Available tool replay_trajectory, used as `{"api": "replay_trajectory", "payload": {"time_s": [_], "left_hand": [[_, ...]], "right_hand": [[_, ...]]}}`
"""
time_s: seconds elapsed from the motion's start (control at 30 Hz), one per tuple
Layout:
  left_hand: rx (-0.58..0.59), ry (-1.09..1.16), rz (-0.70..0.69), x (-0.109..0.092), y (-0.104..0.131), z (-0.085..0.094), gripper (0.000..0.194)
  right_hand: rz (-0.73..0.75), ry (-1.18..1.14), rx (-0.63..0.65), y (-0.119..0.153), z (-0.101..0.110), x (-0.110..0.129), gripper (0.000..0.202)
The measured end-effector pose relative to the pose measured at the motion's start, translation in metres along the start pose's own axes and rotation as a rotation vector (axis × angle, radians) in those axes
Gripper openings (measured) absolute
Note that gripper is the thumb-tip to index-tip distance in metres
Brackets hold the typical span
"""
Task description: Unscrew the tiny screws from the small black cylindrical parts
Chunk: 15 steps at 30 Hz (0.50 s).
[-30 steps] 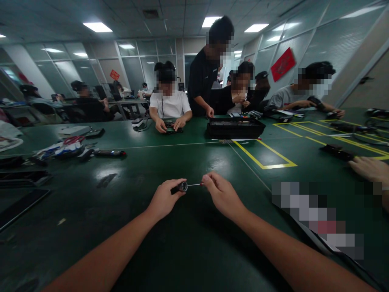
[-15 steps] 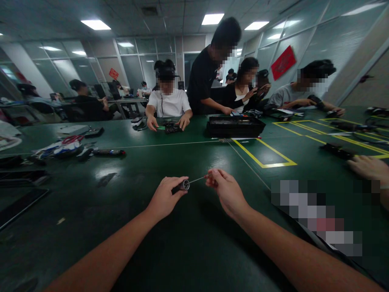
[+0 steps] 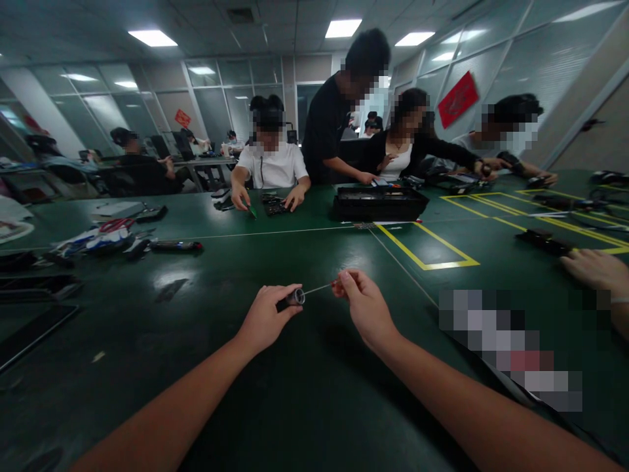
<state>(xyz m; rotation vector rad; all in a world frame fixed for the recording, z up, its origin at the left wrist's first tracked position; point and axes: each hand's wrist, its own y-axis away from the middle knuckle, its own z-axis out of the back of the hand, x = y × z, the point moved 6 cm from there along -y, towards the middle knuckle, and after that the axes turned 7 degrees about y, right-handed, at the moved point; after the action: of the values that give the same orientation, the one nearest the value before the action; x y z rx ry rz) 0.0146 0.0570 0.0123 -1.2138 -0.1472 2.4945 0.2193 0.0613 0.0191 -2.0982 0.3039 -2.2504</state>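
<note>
In a glass-walled room (image 3: 209,108), yellow tape (image 3: 451,266) marks the green desk (image 3: 230,269) before a black bin (image 3: 378,211), and nearer, left fingers (image 3: 284,293) grip a tube (image 3: 296,297), right fingers (image 3: 350,283) a rod (image 3: 317,289).

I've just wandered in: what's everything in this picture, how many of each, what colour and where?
Table: one, dark green, foreground
People: several, white, black or grey tops, mostly across the table
Box: one, black, far side
Tape: several strips, yellow, right side
Black part: one, black, right
Blurred item: one, partly white, lower right
Pile: uncounted pieces, white, blue and red, left
Panel: one, black, left edge
Posters: at least two, red, background
Lights: several, white, ceiling
Tube: one, dark, centre
Rod: one, silvery, right of the tube
Left hand: one, bare, holding the tube
Right hand: one, bare, holding the rod
</note>
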Motion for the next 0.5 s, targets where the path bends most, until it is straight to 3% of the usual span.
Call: {"api": "replay_trajectory", "payload": {"time_s": [0.37, 0.5], "left_hand": [[-0.014, -0.003, -0.006, 0.001, 0.001, 0.001, 0.044], [-0.018, -0.01, -0.008, 0.001, 0.0, 0.002, 0.044]], "right_hand": [[0.063, 0.099, 0.018, 0.002, 0.0, 0.008, 0.026], [0.032, 0.268, 0.035, 0.002, 0.003, 0.012, 0.034]]}}
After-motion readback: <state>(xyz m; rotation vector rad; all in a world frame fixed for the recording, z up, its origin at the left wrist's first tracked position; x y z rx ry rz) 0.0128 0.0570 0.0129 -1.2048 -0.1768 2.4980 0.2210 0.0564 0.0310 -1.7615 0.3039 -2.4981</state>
